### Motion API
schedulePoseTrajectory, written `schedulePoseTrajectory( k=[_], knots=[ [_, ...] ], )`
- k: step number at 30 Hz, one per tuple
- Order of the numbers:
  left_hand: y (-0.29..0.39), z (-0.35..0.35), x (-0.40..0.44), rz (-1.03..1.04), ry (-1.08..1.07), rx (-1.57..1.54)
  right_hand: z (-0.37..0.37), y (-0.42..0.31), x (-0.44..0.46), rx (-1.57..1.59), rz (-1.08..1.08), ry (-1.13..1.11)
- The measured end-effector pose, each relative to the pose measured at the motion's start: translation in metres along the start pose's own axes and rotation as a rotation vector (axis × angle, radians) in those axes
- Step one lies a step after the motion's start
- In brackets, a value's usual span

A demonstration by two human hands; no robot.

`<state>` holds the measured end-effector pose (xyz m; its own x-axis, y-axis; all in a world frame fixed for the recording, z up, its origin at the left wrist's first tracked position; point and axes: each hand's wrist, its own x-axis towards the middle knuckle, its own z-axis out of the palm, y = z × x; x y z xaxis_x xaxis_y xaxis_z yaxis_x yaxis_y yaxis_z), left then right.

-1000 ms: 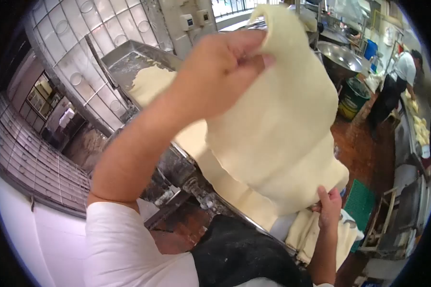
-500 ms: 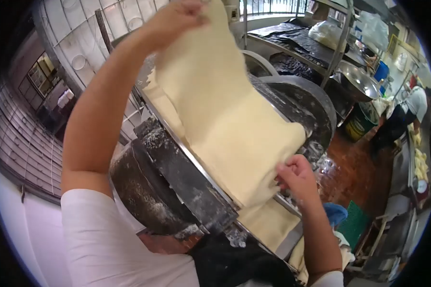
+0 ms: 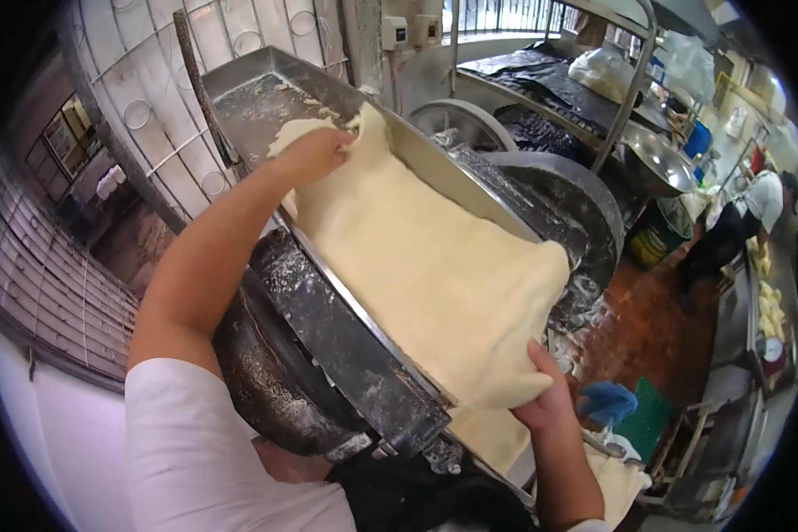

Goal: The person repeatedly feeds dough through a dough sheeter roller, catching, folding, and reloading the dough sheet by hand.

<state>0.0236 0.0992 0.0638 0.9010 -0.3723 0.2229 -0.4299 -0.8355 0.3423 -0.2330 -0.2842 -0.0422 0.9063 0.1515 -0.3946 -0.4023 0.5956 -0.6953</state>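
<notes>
A wide, pale dough sheet [image 3: 426, 266] lies in a long metal trough [image 3: 470, 182], over a floury machine. My left hand [image 3: 324, 152] is closed on the far end of the sheet, where a fold stands up. My right hand [image 3: 548, 395] grips the near right corner, its fingers partly hidden by the dough. A lower layer of dough [image 3: 488, 436] shows under the near end of the sheet. Scraps of dough and flour lie on the far floor of the trough.
Left of the trough is a dark, flour-dusted machine housing [image 3: 346, 332]; a round drum or guard [image 3: 585, 191] stands to its right. Further right are a rack [image 3: 625, 106], a metal bowl [image 3: 661, 160], a bin [image 3: 658, 232], a blue cloth [image 3: 607, 403] and a bending person [image 3: 754, 208].
My left hand has come down from high up, laying the far part of the sheet into the trough. My right hand has moved slightly down at the near corner.
</notes>
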Motion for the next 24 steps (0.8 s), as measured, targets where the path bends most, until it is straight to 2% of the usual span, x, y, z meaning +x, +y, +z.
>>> schedulePoseTrajectory(
  k=[2,3,4,6,7,8,10,11,12,13,15,18,21,24],
  knots=[
    [-0.025,0.014,0.005,0.009,-0.045,0.118,0.000,-0.024,-0.037,-0.043,-0.085,0.070],
    [-0.033,0.021,0.006,-0.006,-0.098,0.177,-0.012,-0.034,-0.047,0.080,-0.099,0.008],
    [-0.029,0.020,0.005,-0.018,-0.161,0.237,0.004,-0.041,-0.060,-0.014,-0.214,0.030],
    [-0.002,0.009,0.004,-0.231,-0.098,0.387,0.016,-0.043,-0.066,-0.113,-0.372,0.070],
    [0.011,0.002,0.000,-0.342,-0.066,0.455,0.008,-0.039,-0.062,-0.162,-0.359,0.092],
    [0.012,-0.006,0.001,-0.325,0.056,0.558,-0.004,-0.033,-0.056,-0.211,-0.349,0.114],
    [-0.036,-0.010,0.026,-0.349,-0.023,0.512,-0.037,-0.018,-0.040,-0.283,-0.282,0.095],
    [-0.059,-0.015,0.035,-0.357,-0.072,0.493,-0.060,-0.012,-0.037,-0.377,-0.167,0.137],
    [-0.070,-0.023,0.041,-0.353,-0.054,0.368,-0.062,-0.004,-0.037,-0.395,-0.169,0.233],
    [-0.082,-0.025,0.041,-0.310,-0.025,0.342,-0.064,0.004,-0.037,-0.413,-0.167,0.331],
    [-0.105,-0.021,0.043,-0.231,0.034,0.288,-0.083,0.014,-0.037,-0.333,-0.168,0.360],
    [-0.118,-0.006,0.055,-0.100,0.118,0.405,-0.101,0.021,-0.040,-0.331,-0.163,0.407],
    [-0.117,0.000,0.071,-0.227,0.028,0.380,-0.106,0.028,-0.043,-0.359,-0.151,0.448],
    [-0.123,0.005,0.083,-0.237,-0.007,0.432,-0.107,0.036,-0.039,-0.398,-0.139,0.453]
  ],
)
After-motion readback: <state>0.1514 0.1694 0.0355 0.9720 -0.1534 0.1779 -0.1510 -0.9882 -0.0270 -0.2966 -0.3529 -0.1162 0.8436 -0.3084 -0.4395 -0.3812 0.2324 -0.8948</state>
